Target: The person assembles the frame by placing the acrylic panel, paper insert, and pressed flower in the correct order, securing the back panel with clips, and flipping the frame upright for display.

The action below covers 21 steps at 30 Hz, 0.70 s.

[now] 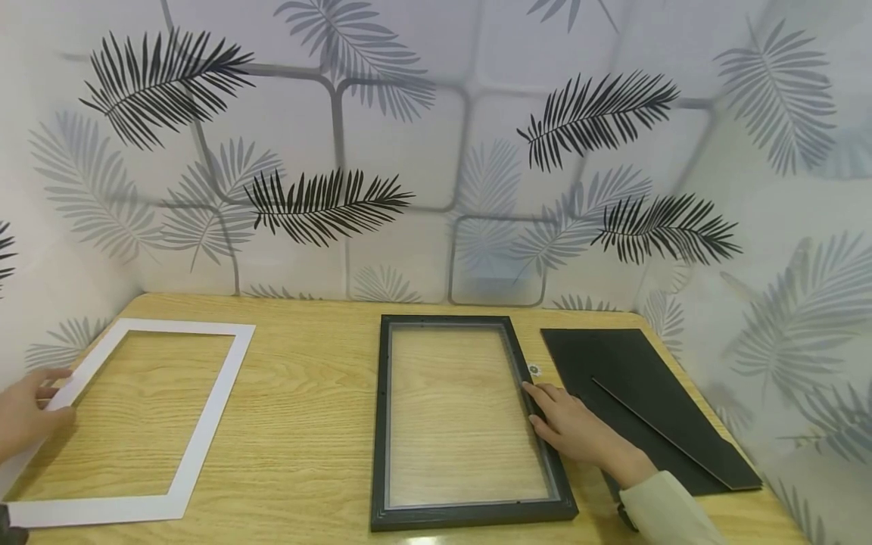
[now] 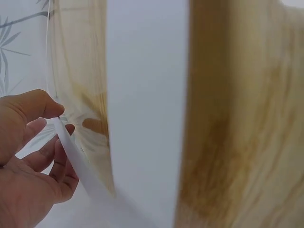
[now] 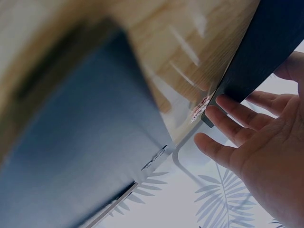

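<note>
A white picture mat (image 1: 207, 424) with a large rectangular opening lies at the left of the table. My left hand (image 1: 30, 412) grips its left edge; in the left wrist view, thumb and fingers pinch that thin white edge from both sides. At the centre lies a black picture frame (image 1: 381, 424), with a clear pane (image 1: 463, 416) inside it. My right hand (image 1: 579, 428) rests against the frame's right bar, its fingers nearly straight. In the right wrist view, the fingertips (image 3: 223, 99) meet the dark bar.
A black backing board (image 1: 613, 356) with a long narrow stand strip lies to the right of the frame. Between them is a small round mark (image 1: 534, 370) on the wooden table (image 1: 306, 424). A leaf-patterned curtain (image 1: 409, 151) borders the back and sides.
</note>
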Available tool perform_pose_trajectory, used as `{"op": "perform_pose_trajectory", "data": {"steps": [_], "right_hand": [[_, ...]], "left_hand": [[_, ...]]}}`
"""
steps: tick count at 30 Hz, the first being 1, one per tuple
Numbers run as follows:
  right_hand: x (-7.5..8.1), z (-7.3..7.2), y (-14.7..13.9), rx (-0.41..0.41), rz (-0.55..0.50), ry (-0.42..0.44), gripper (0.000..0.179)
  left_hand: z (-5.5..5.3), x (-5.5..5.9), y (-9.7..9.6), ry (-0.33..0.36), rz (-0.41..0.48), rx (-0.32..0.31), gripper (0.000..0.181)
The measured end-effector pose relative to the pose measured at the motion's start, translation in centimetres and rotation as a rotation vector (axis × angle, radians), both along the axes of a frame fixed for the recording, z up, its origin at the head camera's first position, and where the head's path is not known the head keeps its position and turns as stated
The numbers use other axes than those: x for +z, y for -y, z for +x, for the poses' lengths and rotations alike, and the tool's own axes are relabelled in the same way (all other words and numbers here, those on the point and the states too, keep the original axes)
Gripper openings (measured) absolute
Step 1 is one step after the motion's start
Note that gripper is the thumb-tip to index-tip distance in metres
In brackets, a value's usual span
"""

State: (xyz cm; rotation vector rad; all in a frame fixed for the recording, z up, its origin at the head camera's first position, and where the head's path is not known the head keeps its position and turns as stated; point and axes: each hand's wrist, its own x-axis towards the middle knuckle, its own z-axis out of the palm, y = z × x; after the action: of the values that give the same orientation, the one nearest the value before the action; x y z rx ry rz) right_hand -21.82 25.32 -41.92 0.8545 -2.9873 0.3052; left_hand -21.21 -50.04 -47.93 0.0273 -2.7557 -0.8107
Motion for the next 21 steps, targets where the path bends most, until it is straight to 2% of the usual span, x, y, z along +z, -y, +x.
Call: {"op": "perform_pose_trajectory", "data": {"steps": [3, 6, 12, 21], "right_hand": [[0.0, 0.0, 0.0, -0.002, 0.001, 0.007, 0.051], [0.0, 0.0, 0.0, -0.006, -0.002, 0.013, 0.051], [0.1, 0.0, 0.0, -0.013, -0.005, 0.017, 0.051], [0.0, 0.0, 0.0, -0.017, -0.007, 0.024, 0.052]], "left_hand": [[0.1, 0.3, -0.1, -0.027, 0.046, 0.009, 0.049], [0.2, 0.7, -0.5, -0.031, 0.051, 0.035, 0.044], [0.4, 1.5, -1.9, 0.035, 0.05, 0.129, 0.057], [0.9, 2.5, -2.9, 0.05, 0.04, 0.177, 0.059]]}}
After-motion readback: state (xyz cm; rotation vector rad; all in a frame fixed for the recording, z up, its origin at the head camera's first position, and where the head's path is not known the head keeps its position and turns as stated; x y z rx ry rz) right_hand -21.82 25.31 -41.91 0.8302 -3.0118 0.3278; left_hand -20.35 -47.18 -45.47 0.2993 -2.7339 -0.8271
